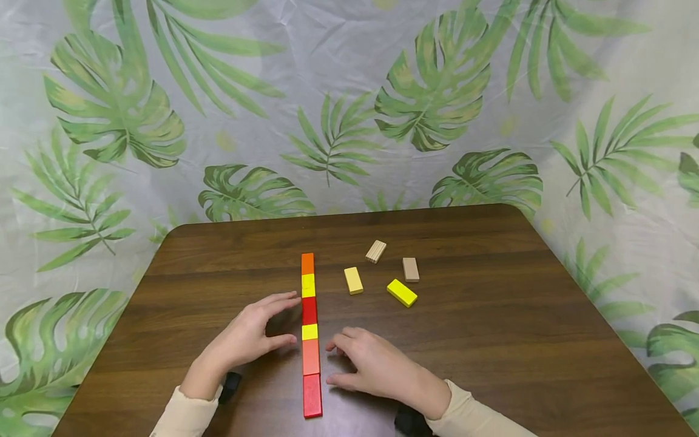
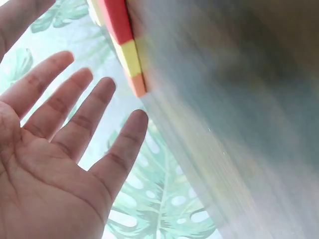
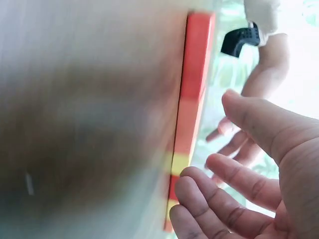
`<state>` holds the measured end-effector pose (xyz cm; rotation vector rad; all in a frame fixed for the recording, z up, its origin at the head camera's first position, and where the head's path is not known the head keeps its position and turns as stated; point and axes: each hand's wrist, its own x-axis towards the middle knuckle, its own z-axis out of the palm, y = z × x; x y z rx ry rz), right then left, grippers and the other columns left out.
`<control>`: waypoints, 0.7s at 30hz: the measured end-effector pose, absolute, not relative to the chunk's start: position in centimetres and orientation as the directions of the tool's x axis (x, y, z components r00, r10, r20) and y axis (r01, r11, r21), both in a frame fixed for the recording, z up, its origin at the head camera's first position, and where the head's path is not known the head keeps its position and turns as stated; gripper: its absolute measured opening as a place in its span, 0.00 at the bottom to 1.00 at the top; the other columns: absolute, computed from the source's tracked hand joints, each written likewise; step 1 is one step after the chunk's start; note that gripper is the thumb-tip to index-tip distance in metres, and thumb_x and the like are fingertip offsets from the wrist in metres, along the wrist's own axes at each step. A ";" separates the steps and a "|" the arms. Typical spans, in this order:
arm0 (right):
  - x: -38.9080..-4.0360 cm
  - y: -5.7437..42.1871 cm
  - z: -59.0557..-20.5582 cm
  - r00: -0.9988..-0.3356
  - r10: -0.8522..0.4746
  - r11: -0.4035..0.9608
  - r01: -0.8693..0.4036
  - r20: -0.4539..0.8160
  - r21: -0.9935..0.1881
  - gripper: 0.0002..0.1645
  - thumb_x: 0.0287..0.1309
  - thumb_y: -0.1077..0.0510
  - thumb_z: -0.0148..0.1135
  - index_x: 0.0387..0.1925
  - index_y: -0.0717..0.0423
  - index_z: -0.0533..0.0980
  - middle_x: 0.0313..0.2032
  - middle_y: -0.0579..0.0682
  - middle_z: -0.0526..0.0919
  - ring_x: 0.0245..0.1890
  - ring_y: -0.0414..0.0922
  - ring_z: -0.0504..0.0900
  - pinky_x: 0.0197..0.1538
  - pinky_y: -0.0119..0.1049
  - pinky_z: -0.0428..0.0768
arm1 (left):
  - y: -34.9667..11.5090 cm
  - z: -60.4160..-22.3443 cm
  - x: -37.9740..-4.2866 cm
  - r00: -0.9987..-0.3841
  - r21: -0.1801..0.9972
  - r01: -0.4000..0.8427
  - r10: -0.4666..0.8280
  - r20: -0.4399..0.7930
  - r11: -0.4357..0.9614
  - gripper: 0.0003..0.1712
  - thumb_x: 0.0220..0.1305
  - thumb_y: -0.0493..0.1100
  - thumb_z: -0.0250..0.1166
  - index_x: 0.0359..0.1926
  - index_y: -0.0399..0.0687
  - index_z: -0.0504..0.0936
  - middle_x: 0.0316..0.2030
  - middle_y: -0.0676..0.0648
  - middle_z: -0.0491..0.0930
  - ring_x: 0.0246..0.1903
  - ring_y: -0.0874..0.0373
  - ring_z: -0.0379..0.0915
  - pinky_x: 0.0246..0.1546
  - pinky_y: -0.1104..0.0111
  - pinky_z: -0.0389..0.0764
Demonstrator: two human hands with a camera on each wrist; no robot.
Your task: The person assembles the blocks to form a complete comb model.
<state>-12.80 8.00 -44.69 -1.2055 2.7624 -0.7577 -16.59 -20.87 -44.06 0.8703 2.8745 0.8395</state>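
In the head view, a straight row of blocks lies flat on the counter, between the left hand and the right hand. Its long axis runs away from the person, so it passes across the space between the fingertips; this is, in my judgement, the relation that matters most. The left hand is a little nearer to the row, just beside the red block and the small yellow block, while the right hand stands slightly more apart, beside the coral block. Beyond the right hand, farther from the person, lie four loose blocks: a pale yellow block, a striped wooden block, a beige block and a bright yellow block. In the left wrist view, the left hand is wide, its fingers spread and holding nothing, and the orange end of the row appears past the fingertips. In the right wrist view, the right hand is loosely bent, the thumb well apart from the fingers, and it holds nothing; the row passes in front of its fingertips, with the left hand on the other side.
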 end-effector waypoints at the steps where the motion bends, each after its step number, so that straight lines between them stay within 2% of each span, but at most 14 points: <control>1: -13.2 8.2 -44.7 -0.709 -0.687 0.588 -0.672 0.162 -0.450 0.23 0.60 0.46 0.81 0.51 0.52 0.84 0.40 0.44 0.85 0.37 0.33 0.77 0.44 0.27 0.81 | -20.9 -44.1 -17.0 -0.844 0.501 0.510 0.519 0.136 0.699 0.42 0.60 0.45 0.82 0.73 0.43 0.78 0.75 0.40 0.75 0.72 0.42 0.75 0.69 0.44 0.79; 10: -17.4 9.8 -45.2 -0.813 -0.564 0.689 -0.561 0.145 -0.459 0.23 0.61 0.50 0.81 0.51 0.57 0.84 0.41 0.50 0.87 0.41 0.42 0.83 0.46 0.38 0.86 | -21.4 -44.7 -20.4 -0.852 0.500 0.483 0.517 0.079 0.719 0.52 0.60 0.52 0.82 0.80 0.43 0.70 0.81 0.40 0.66 0.77 0.38 0.68 0.73 0.42 0.74; 21: -21.9 11.0 -45.4 -0.889 -0.430 0.781 -0.454 0.157 -0.429 0.19 0.62 0.51 0.79 0.45 0.60 0.83 0.36 0.51 0.84 0.35 0.43 0.80 0.41 0.38 0.82 | -21.2 -45.5 -23.2 -0.838 0.548 0.459 0.545 0.006 0.699 0.59 0.61 0.61 0.80 0.84 0.49 0.61 0.86 0.45 0.55 0.82 0.40 0.59 0.77 0.41 0.69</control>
